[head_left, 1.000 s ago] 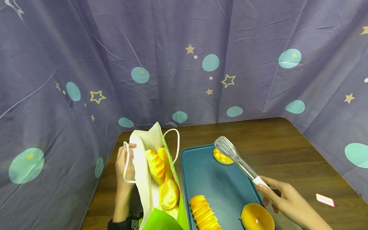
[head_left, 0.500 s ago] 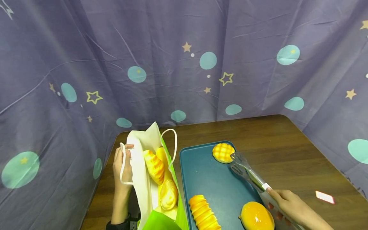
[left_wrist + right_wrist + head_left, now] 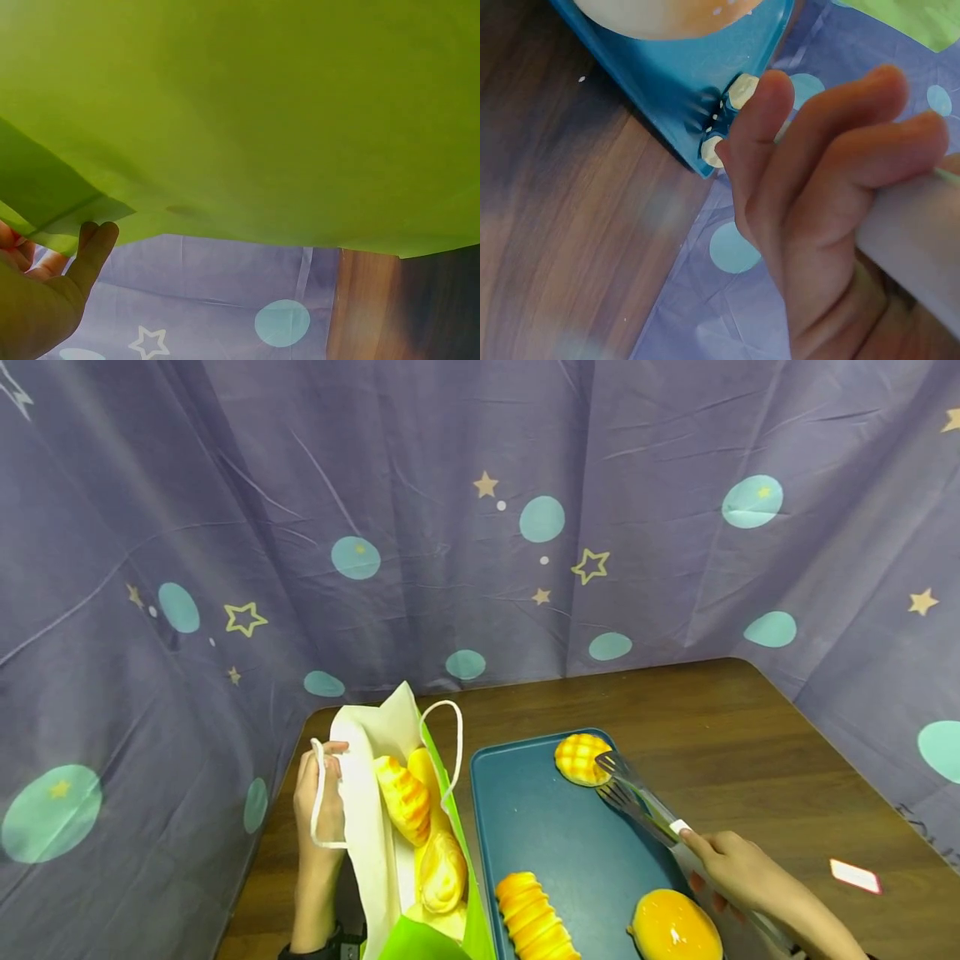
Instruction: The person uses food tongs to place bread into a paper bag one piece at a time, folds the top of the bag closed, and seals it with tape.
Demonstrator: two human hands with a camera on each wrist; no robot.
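Note:
My left hand (image 3: 318,802) grips the left rim of a green paper bag (image 3: 476,935) with a white inside and white cord handles. Inside the bag lie several bread pieces, including a ridged roll (image 3: 406,800) and a swirled bun (image 3: 442,870). My right hand (image 3: 738,867) holds metal tongs (image 3: 652,799) over the right side of a blue tray (image 3: 555,839). The tongs' tips are spread, with one over the right edge of a round checkered bun (image 3: 581,758) and the other just below it. Whether they touch the bun I cannot tell.
A ridged long roll (image 3: 534,918) and a glossy round bun (image 3: 675,927) sit at the tray's near end. A small white card (image 3: 855,877) lies on the wooden table (image 3: 750,752) at right. A patterned curtain (image 3: 450,527) hangs behind.
The tongs have turned and come down from above the checkered bun to its right side, and their arms now show apart. My left hand has stayed on the bag's rim.

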